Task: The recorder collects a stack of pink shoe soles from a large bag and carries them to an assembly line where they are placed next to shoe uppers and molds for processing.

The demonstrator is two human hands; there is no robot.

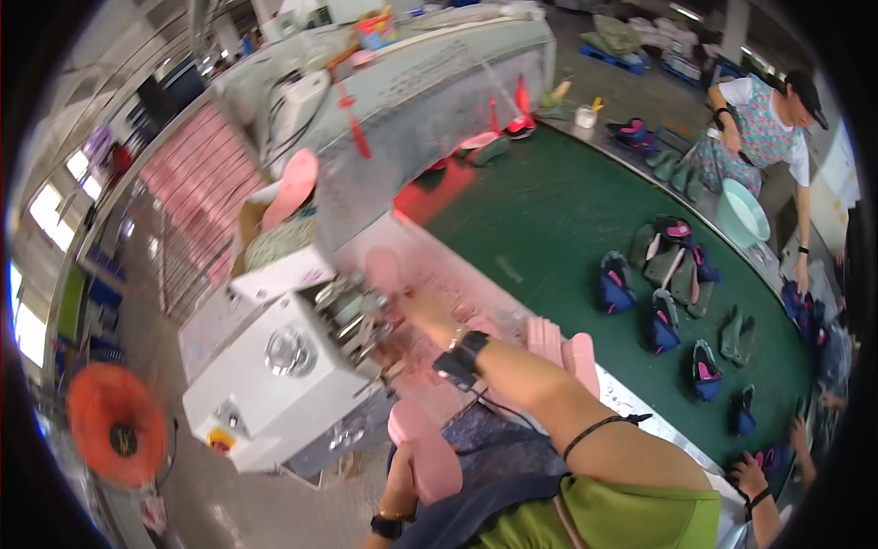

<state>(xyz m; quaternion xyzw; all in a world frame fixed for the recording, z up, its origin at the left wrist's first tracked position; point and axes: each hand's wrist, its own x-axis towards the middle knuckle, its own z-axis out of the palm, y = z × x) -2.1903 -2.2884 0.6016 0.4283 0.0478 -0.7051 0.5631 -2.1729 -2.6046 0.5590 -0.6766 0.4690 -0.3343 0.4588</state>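
Note:
In my left hand (400, 480), low in the view beside my lap, is a small bundle of pink insoles (428, 453); the fingers wrap round its edge. My right arm stretches across to the white machine (288, 384) with metal rollers (352, 316) at its end. The right hand (423, 309) is beside those rollers, close to a single pink insole (382, 268). Motion smears its fingers, so whether it touches that insole is unclear. More pink insoles (560, 350) are stacked on the ledge right of my forearm.
A green conveyor belt (540, 210) carries several dark blue and pink shoes (662, 322) and grey-green pieces. Across it a person (764, 137) reaches down beside a pale green basin (741, 212). An open box (265, 242) sits behind the machine; an orange fan (117, 425) stands at left.

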